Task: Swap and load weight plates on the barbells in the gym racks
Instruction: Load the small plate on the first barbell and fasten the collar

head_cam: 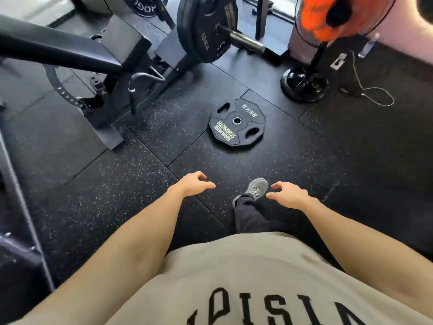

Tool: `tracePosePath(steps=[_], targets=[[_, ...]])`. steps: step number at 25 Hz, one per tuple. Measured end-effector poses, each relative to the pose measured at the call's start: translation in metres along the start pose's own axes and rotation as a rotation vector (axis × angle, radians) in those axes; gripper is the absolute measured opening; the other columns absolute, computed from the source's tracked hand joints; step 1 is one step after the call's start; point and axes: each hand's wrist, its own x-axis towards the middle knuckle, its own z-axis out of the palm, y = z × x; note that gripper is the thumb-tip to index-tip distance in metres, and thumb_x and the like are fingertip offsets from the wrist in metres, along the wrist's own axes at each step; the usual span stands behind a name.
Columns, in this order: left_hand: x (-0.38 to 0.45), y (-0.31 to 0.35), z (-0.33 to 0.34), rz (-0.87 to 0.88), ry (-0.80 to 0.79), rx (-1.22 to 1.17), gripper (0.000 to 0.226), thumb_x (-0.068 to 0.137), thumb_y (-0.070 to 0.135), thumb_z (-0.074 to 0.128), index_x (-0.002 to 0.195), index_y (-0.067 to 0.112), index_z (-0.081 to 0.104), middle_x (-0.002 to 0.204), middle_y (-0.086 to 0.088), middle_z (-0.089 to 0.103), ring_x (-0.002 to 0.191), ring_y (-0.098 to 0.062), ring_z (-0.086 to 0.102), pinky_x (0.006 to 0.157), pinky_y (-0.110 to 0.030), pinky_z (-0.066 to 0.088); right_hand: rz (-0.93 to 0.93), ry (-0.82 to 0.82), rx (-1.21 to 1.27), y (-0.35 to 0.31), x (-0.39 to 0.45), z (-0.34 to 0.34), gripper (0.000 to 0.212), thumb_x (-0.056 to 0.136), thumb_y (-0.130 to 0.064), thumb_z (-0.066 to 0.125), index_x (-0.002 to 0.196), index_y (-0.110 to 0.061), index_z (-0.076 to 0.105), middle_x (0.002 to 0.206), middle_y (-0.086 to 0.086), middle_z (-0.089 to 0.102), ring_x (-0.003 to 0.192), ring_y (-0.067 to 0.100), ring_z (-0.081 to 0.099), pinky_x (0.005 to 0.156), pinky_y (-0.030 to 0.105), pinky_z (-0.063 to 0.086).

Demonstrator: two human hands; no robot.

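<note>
The 25 kg plate lies flat on the rubber floor below the loaded barbell sleeve, both hands, left and right, apart, loosely curled and empty, so fetching it seems next: stoop and grip its handle slots.

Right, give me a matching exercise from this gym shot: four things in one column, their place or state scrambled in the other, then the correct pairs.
Things:
1. 25 kg plate
2. 15 kg plate
3. fan
4. left hand

Places or states:
A. loaded on the barbell sleeve
B. standing at the upper right, orange blades
C. lying flat on the rubber floor
D. empty, fingers loosely curled

Pairs: 1-C, 2-A, 3-B, 4-D
</note>
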Motion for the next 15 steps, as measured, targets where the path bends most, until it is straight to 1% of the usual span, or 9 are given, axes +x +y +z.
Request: tracePosePath(steps=[1,4,7,9,13,15], targets=[[0.024,0.023,-0.017,0.014,0.007,0.006,0.071,0.074,0.065,0.064,0.134,0.029,0.051,0.137,-0.001,0.053,0.116,-0.022,0.054,0.101,-0.041,0.043,-0.001,0.006,0.012,-0.004,0.023,-0.023,0.058,0.083,-0.062,0.055,0.134,-0.035,0.051,0.137,-0.002,0.058,0.127,0.027,0.051,0.104,0.043,0.031],[0.093,0.102,-0.059,0.049,0.011,0.042,0.069,0.078,0.062,0.065,0.136,0.027,0.051,0.141,-0.002,0.052,0.116,-0.019,0.052,0.091,-0.034,0.039,-0.025,0.028,0.053,-0.009,0.085,-0.103,0.055,0.087,-0.059,0.055,0.135,-0.033,0.052,0.137,-0.003,0.058,0.127,0.025,0.051,0.106,0.042,0.032],[0.139,0.181,-0.086,0.117,-0.001,0.106,0.066,0.079,0.06,0.067,0.134,0.027,0.054,0.137,0.001,0.055,0.108,-0.014,0.052,0.09,-0.03,0.04,0.002,0.078,0.106,-0.003,0.119,-0.175,0.053,0.09,-0.056,0.055,0.137,-0.032,0.05,0.136,-0.002,0.059,0.128,0.025,0.05,0.106,0.043,0.031],[0.167,0.239,-0.099,0.168,-0.019,0.17,0.063,0.08,0.058,0.068,0.133,0.026,0.056,0.134,0.002,0.058,0.11,-0.015,0.055,0.094,-0.03,0.042,0.046,0.097,0.2,0.011,0.133,-0.217,0.053,0.091,-0.054,0.055,0.138,-0.031,0.049,0.138,0.0,0.056,0.129,0.026,0.048,0.108,0.043,0.029],[0.222,0.359,-0.112,0.263,-0.067,0.369,0.059,0.081,0.055,0.069,0.131,0.027,0.057,0.128,-0.003,0.061,0.109,-0.022,0.06,0.092,-0.032,0.048,0.141,0.18,0.396,0.053,0.15,-0.281,0.053,0.091,-0.054,0.055,0.139,-0.033,0.048,0.139,-0.003,0.056,0.131,0.023,0.047,0.108,0.04,0.027],[0.25,0.42,-0.105,0.344,-0.116,0.439,0.059,0.082,0.052,0.07,0.131,0.024,0.057,0.129,-0.003,0.061,0.106,-0.018,0.06,0.09,-0.03,0.047,0.22,0.22,0.507,0.08,0.158,-0.302,0.054,0.09,-0.055,0.055,0.139,-0.033,0.049,0.135,-0.003,0.058,0.129,0.024,0.048,0.106,0.04,0.027]])
